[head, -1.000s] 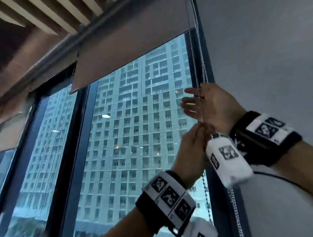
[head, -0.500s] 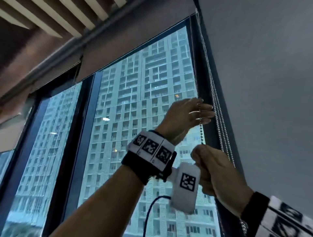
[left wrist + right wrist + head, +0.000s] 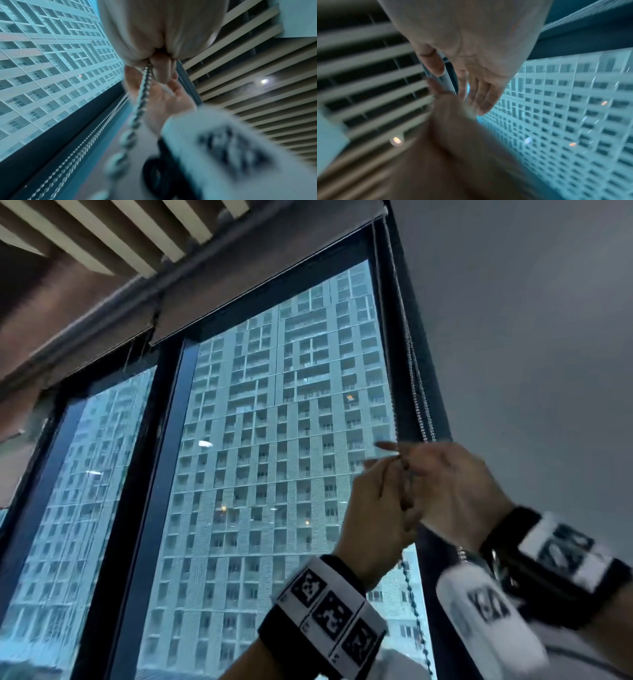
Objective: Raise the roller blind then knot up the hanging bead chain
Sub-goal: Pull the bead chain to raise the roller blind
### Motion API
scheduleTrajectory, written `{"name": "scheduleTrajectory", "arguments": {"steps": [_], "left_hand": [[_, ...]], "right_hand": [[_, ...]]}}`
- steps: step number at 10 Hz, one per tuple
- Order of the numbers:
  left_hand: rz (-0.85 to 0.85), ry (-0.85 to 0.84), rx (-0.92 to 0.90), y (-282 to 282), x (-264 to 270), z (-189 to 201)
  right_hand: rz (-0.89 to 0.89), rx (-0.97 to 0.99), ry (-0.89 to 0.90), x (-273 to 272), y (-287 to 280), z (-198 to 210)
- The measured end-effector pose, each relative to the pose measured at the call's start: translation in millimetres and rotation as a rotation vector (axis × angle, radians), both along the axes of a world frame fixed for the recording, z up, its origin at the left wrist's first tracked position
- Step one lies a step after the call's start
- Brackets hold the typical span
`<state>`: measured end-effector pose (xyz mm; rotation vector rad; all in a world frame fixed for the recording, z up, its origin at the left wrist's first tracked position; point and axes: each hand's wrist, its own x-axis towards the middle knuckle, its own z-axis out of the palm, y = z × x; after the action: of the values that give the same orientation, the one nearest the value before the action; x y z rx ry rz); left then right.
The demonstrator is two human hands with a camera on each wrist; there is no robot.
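The grey roller blind is rolled up close to the top of the window. Its bead chain drops down the right side of the frame to my hands. In the head view my left hand is curled round the chain. The left wrist view shows its fingertips pinching the bead chain, which trails down blurred. My right hand is just right of the left and touches it, fingers stretched out to the left. The right wrist view shows the right hand with straight fingers and nothing gripped.
A dark window frame stands at the right, against a plain grey wall. More chain strands run along that frame. A slatted ceiling is overhead. A second blind hangs over the left pane.
The blind's bottom edge has risen towards the top of the window. Half a second ago the left hand was high and the right hand low; now both meet at the chain.
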<state>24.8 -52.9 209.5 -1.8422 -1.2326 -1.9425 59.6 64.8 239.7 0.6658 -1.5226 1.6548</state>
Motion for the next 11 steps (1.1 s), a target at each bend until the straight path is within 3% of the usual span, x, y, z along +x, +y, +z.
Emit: {"name": "scheduleTrajectory", "arguments": {"steps": [1,2,4,5,7,8,9,11], "left_hand": [[-0.056,-0.002,-0.06,-2.6,-2.4,-17.6],[-0.022,0.068,-0.079,-2.1,-19.7,-26.6],[-0.15,-0.129,-0.162,-21.8,-46.4,-3.8],[-0.153,-0.108,-0.112,-26.2,-33.7,20.8],[-0.185,-0.155,-0.076,-3.0,1.8,56.5],[-0.086,-0.176,-0.029,9.1,-0.3,58.0],[-0.017,-0.13,0.022,13.2,-11.1,57.3],[-0.002,-0.054,0.074,11.4,-11.5,54.6]], "right_hand": [[0.271,-0.07,0.022,18.9,-33.1,43.9],[0.061,-0.062,0.104,21.5,-50.4,41.7],[-0.137,0.097,0.087,5.7,-37.5,-28.3],[-0.174,0.119,0.075,3.1,-28.9,-51.6],[-0.253,0.11,0.075,2.8,-23.5,-56.9],[-0.284,0.117,0.067,0.6,-24.1,-56.9],[-0.202,0.111,0.059,-1.2,-21.9,-54.1],[-0.185,0.251,0.023,-1.3,-21.6,-45.8]]}}
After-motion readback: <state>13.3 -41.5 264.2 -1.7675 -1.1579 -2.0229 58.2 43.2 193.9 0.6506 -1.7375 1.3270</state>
